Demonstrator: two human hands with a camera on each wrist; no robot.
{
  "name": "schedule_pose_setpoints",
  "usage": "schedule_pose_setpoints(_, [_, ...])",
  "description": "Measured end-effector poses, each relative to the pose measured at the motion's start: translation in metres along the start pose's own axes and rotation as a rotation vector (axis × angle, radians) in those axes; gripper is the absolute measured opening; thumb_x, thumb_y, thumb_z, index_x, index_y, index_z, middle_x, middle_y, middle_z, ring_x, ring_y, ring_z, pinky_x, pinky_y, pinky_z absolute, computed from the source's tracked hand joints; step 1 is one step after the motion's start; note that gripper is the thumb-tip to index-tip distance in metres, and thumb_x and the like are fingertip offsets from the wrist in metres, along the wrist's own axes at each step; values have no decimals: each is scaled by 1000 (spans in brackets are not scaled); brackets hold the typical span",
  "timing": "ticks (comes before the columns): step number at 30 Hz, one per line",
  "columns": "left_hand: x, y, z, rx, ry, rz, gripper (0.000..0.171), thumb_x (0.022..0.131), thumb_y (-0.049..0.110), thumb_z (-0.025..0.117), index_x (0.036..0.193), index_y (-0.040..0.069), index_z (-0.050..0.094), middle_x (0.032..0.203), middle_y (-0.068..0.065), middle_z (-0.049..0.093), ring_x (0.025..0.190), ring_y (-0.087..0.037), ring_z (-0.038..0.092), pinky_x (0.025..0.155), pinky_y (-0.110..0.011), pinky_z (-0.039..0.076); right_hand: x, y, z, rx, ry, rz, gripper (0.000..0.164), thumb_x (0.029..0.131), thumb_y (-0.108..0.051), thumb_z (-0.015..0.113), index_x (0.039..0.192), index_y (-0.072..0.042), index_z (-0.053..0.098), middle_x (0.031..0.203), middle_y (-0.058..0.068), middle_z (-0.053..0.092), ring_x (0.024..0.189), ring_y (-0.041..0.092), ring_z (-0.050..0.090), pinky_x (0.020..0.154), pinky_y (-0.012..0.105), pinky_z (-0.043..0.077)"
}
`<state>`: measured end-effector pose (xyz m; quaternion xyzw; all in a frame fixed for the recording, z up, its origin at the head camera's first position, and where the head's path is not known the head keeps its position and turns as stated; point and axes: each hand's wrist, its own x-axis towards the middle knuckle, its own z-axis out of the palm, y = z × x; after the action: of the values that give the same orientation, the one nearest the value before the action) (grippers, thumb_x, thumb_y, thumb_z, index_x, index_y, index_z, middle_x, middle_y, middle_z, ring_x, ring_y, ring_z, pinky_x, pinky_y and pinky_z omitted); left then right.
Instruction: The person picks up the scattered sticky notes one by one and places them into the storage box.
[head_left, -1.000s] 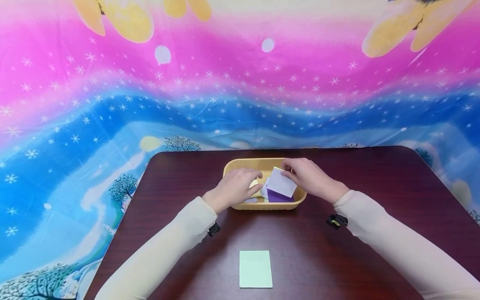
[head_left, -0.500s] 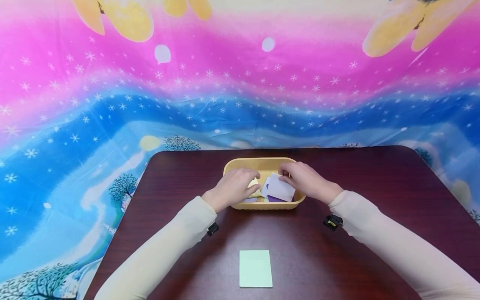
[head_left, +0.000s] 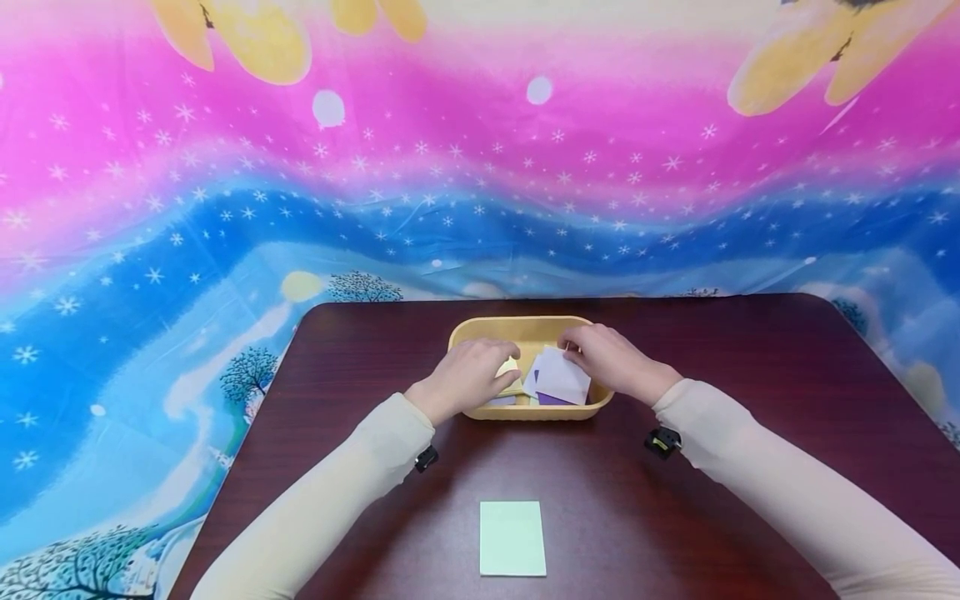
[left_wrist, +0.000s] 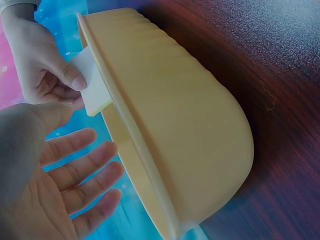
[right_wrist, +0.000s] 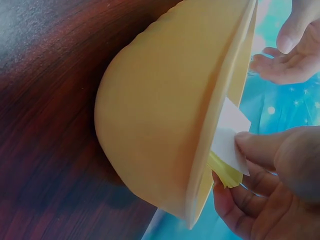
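Note:
My right hand point(head_left: 618, 360) pinches a pad of sticky notes point(right_wrist: 232, 130) over the right part of a yellow plastic basket point(head_left: 532, 413). White shows on the pad's upper face, and yellow sheets fan out at its edge in the right wrist view. My left hand point(left_wrist: 75, 180) hovers over the basket's left side, fingers spread and holding nothing. Inside the basket, a purple pad point(head_left: 555, 400) lies partly under the held one. A pale yellow pad point(head_left: 513, 385) sits near the left fingers, and a lilac piece point(head_left: 501, 401) shows below it.
A light green sticky note pad point(head_left: 512, 538) lies flat on the dark wooden table point(head_left: 360, 517), near the front. Behind the table hangs a colourful printed cloth point(head_left: 480, 192). Dark wrist devices point(head_left: 663, 442) sit at both cuffs.
My right hand has moved slightly left and lowered the held pad further into the basket, covering more of the purple pad. The left hand has stayed nearly still.

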<state>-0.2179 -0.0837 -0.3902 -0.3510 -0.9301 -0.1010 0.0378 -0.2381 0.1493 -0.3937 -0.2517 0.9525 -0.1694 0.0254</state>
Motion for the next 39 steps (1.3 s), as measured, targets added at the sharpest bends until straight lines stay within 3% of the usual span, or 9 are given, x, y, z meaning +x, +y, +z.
schedule_pose_setpoints(10, [0,1,1,17,-8,-8,31,91,34,56,112,13,65,97,1,68,86,-15,61,80,-33,47,-3,2,2,22,-36,49,34,85,-25,67,113,-6,66,105,9,68,81,15,60,76,38,51])
schedule_pose_setpoints(22, [0,1,2,28,-35,-16,34,92,37,53,114,13,65,97,2,67,86,-14,61,81,-33,47,-5,2,3,46,-1,20,40,87,-31,63,115,-2,65,110,11,67,99,24,62,85,44,49])
schedule_pose_setpoints(39, [-2,-1,0,-10,24,-5,32,91,34,55,112,13,65,101,0,69,88,-14,62,77,-33,49,-8,-3,0,26,76,-38,38,90,-35,59,111,-4,67,101,7,68,91,20,62,77,39,50])
